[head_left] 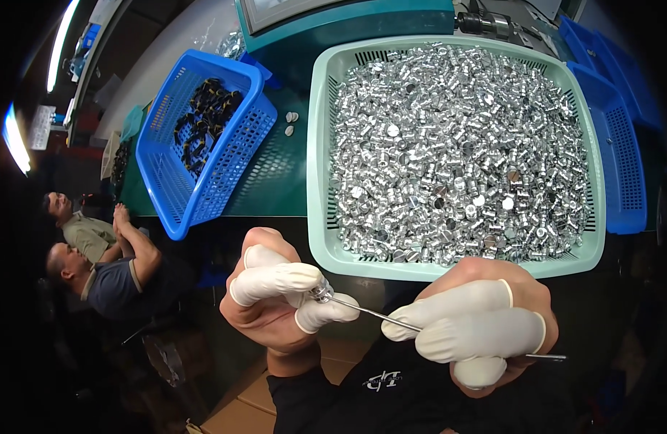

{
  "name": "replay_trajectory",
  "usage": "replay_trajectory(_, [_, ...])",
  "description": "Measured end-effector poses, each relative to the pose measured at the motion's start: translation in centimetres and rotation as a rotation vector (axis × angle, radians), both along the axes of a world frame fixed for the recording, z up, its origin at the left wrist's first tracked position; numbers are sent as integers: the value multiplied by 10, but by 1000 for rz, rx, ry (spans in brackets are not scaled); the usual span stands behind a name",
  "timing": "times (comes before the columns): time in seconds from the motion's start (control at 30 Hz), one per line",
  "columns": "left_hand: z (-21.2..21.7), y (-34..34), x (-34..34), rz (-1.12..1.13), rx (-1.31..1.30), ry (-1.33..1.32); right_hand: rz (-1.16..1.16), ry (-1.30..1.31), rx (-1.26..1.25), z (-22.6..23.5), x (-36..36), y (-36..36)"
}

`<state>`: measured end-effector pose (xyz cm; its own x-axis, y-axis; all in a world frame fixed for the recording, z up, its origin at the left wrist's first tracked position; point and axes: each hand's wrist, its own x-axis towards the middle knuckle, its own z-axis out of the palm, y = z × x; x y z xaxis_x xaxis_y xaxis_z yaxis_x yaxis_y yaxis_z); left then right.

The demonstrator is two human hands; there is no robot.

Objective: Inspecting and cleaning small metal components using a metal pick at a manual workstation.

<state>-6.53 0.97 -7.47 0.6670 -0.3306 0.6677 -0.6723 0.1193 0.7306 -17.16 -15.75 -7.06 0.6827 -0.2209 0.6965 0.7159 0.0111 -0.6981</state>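
Our left hand (pixel 275 296) pinches a small metal part (pixel 320 292); our right hand (pixel 485 329) grips a thin rod (pixel 369 311) touching it, the green tray (pixel 319 239) just beyond.

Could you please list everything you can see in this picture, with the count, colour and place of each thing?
metal parts: too many to count, silver, filling the green basket
green basket: one, pale green, centre right on the bench
blue basket: one, blue, left of the green basket, tilted
black parts: several, black, inside the blue basket
blue trays: at least two, blue, far right
bench: one, dark green, under the baskets
people: two, seated at far left
thin rod: one, silver, between both hands
small part: one, silver, at left fingertips
left hand: white finger cots
right hand: white finger cots
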Motion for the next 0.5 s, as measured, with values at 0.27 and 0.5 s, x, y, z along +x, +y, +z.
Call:
replay_trajectory(0.27, [2, 4, 4, -19, 34, -1, 7, -4, -44, 5, 8, -1])
replay_trajectory(0.5, [0, 2, 6, -39, 70, -55, -59, 37, -29, 5, 4, 3])
